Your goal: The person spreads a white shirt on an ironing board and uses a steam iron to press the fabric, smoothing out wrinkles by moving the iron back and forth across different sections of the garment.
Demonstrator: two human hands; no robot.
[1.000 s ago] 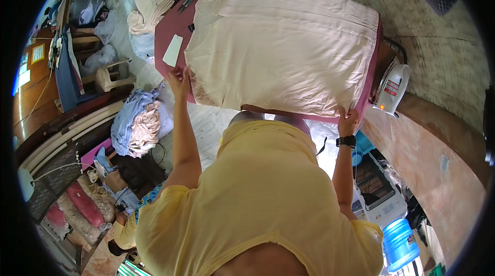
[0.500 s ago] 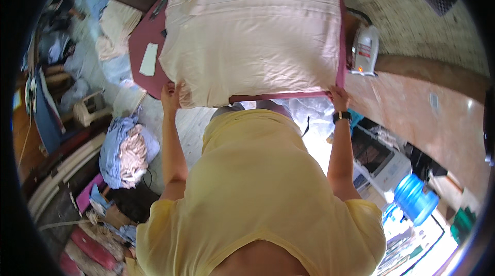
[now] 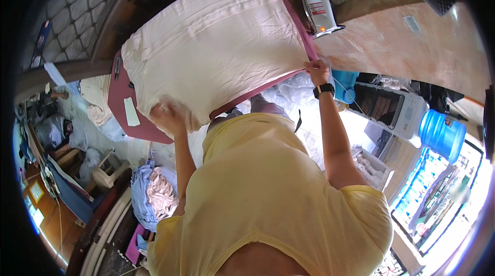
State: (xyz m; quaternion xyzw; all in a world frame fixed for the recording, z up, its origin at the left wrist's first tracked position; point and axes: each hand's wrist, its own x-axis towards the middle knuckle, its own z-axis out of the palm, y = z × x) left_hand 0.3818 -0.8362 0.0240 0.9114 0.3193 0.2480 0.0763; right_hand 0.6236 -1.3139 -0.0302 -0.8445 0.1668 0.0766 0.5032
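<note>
My two hands work the near edge of a cream cloth [image 3: 221,44] spread over a dark red padded surface [image 3: 147,129], its left end and a strip along the near and right edges showing bare. My right hand [image 3: 318,71], a black watch [image 3: 324,89] at the wrist, has its fingers and thumb drawn together on the cloth's near right corner. My left hand [image 3: 169,116], blurred, is at the near left edge, fingers bent over the fabric; I cannot tell how far it is open or whether it grips. Soft creases run across the cloth, and its near left part hangs in folds beside that hand.

At the surface's right end, a white iron [image 3: 319,8] shows a small orange light. On the bare red left end lie a white card [image 3: 131,111], a slim dark tool [image 3: 117,67] and a small black object [image 3: 131,85]. To my left sits a bundle of blue and pale pink fabric [image 3: 142,198]; to my right, a blue water jug [image 3: 442,134].
</note>
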